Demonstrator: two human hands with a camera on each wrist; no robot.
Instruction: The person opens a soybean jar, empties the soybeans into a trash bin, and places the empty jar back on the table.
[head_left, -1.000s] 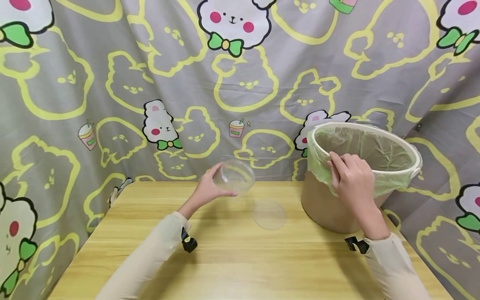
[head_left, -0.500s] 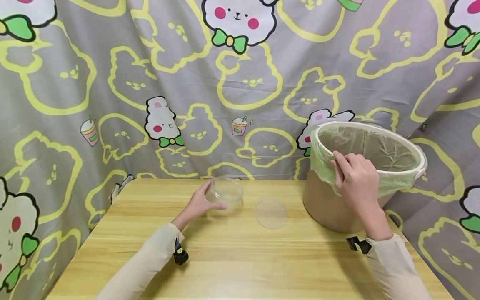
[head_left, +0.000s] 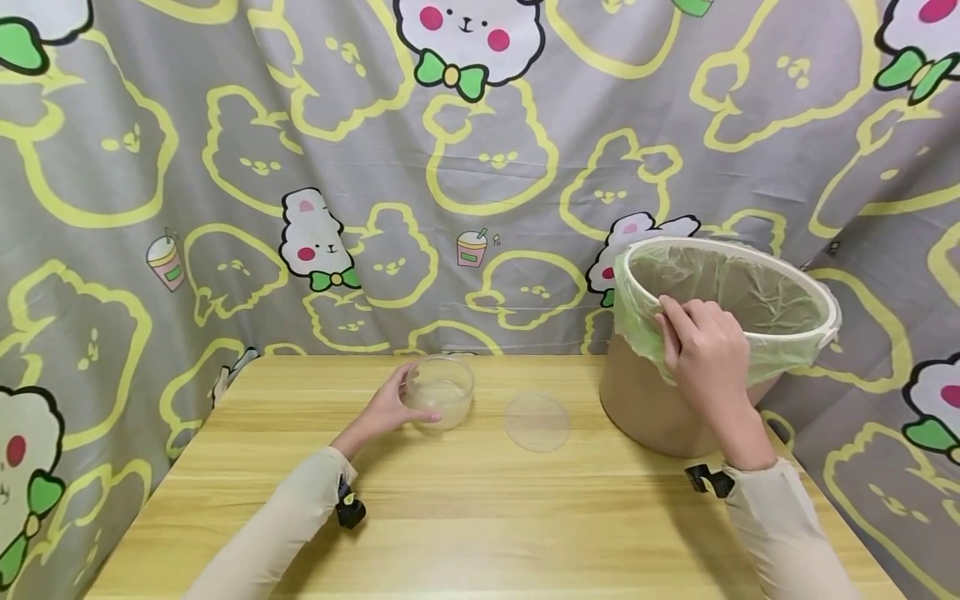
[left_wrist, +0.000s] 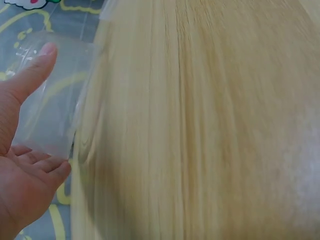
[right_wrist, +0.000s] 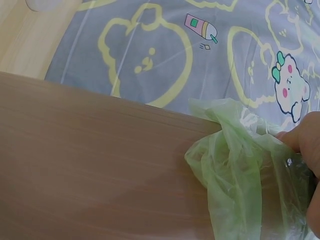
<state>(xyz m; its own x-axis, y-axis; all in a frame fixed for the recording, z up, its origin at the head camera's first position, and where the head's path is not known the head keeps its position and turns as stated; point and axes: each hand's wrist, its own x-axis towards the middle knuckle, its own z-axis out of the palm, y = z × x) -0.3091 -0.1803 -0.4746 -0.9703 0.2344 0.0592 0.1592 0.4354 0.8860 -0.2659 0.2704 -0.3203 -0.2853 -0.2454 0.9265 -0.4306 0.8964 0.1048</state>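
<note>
My left hand [head_left: 386, 408] holds a clear round plastic container [head_left: 446, 400] by its left side, upright at the tabletop toward the back. In the left wrist view the thumb lies along one side of the container [left_wrist: 57, 110] and the fingers are at the other. My right hand [head_left: 708, 354] grips the near rim of a brown trash can [head_left: 648, 408], over its pale green liner bag [head_left: 637, 312]. The right wrist view shows the bunched bag [right_wrist: 235, 165] beside the hand. Between container and can lies a flat clear round lid [head_left: 537, 422].
The wooden table [head_left: 480, 517] ends at the back against a grey curtain [head_left: 510, 142] printed with cartoon rabbits and bears. The trash can stands at the back right, its cream rim ring [head_left: 795, 335] over the bag. Both wrists wear small black cameras.
My left hand has brought the container down and to the left, turning it from tilted to upright at the table. The right hand keeps its grip on the can's rim.
</note>
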